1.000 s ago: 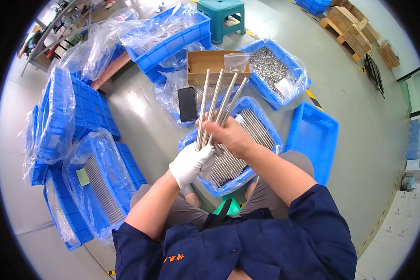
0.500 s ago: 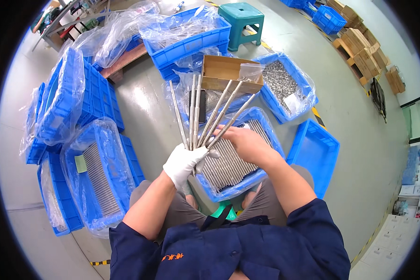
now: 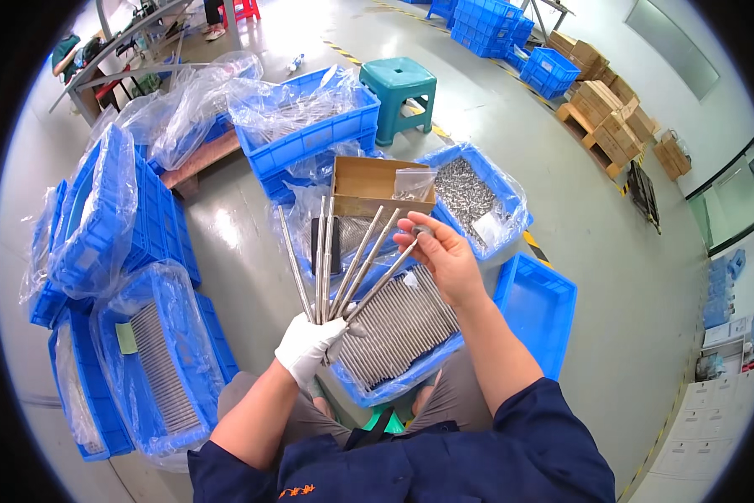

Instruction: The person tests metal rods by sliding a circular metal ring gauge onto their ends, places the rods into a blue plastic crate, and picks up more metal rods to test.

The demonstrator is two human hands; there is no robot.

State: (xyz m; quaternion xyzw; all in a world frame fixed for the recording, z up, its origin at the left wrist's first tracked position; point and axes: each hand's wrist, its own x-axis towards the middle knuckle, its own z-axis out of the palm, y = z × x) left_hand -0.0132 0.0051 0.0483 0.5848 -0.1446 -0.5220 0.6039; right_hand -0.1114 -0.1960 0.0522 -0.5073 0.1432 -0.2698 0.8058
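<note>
The left hand, in a white glove, is closed tight around the bottom ends of a bunch of long metal rods. The rods stand up and spread out like a fan, over the blue bin of rods in front of the knees. The bare right hand is up high and to the right, and its fingertips pinch the top end of the rod that leans farthest right, so this hand is nearest the tips.

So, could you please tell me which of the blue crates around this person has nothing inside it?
The blue crate on the floor by the person's right arm; it is bare inside, with no plastic liner, while the others hold metal parts.
</note>
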